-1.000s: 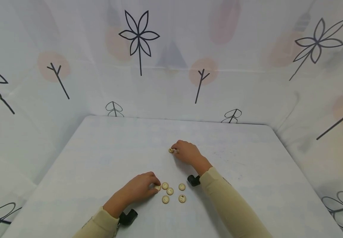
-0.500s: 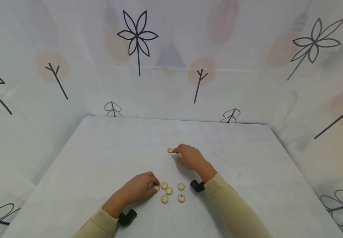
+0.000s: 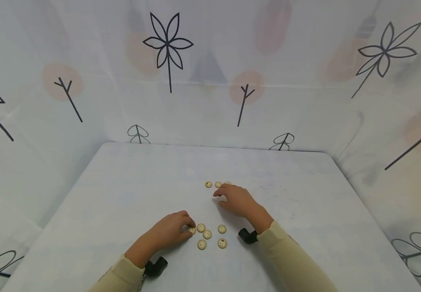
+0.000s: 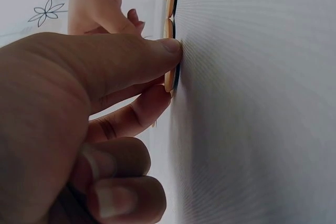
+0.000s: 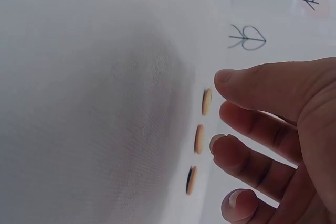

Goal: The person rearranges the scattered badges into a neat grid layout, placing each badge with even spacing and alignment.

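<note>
Nearest to the person, the left hand (image 3: 170, 234) lies low on the white table (image 3: 122, 194). Its thumb and forefinger pinch one small wooden button (image 3: 193, 230) by its edge; in the left wrist view the thumb tip (image 4: 170, 45) presses on the rim of this button (image 4: 170, 80), and the other fingers are curled under. Just beside it lie four more buttons in a loose group (image 3: 210, 237), flat on the table, near each other but, as far as I can see, not touching. A black camera mount (image 3: 248, 236) sits at the right wrist.

Farther away, the right hand (image 3: 237, 199) hovers with relaxed, slightly spread fingers and holds nothing. In the right wrist view its fingertips (image 5: 223, 142) are just beside a row of three buttons (image 5: 199, 139) but apart from them. In the head view this row (image 3: 213, 184) lies beyond the hand, with the third button partly hidden by the fingers.

I judge the buttons to be light, stiff and thin, so they slide easily on the smooth cloth and are hard to lift from flat. The best hold is probably a pinch across the rim, or to press on top and drag.

Behind the table hangs a pale curtain with drawn flowers (image 3: 168, 42).
</note>
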Demonstrator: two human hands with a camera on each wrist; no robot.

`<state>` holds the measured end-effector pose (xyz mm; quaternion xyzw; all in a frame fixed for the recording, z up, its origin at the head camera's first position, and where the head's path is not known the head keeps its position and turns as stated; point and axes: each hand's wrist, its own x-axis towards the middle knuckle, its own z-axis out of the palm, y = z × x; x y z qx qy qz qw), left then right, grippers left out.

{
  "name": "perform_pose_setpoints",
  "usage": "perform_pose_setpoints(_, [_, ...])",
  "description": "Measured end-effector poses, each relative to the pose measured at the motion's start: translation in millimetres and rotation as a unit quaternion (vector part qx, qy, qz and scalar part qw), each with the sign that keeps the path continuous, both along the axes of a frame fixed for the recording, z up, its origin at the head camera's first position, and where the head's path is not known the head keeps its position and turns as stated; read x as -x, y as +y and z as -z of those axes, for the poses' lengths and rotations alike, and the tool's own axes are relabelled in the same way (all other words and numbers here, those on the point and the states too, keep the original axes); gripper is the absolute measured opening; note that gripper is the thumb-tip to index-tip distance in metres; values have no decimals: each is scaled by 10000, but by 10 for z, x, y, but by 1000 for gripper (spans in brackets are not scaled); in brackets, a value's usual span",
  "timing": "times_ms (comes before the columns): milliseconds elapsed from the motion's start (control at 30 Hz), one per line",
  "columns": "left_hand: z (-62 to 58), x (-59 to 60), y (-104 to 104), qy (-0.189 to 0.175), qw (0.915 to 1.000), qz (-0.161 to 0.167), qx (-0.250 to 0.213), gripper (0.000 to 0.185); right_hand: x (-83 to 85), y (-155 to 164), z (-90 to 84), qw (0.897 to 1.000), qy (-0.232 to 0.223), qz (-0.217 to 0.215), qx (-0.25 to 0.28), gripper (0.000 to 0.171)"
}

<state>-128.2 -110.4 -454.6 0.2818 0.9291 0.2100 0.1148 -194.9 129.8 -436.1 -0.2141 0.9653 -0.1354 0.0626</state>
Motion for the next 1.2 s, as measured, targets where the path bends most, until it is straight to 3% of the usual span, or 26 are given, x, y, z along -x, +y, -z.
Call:
perform_pose_setpoints(833, [8, 10, -10, -28, 10000, -54, -33, 19, -324, 180, 47, 9977, 242, -526, -363, 23])
perform_pose_setpoints(1200, [8, 1, -14, -10, 10000, -54, -49, 19, -463, 174, 2, 9970, -91, -655, -409, 24])
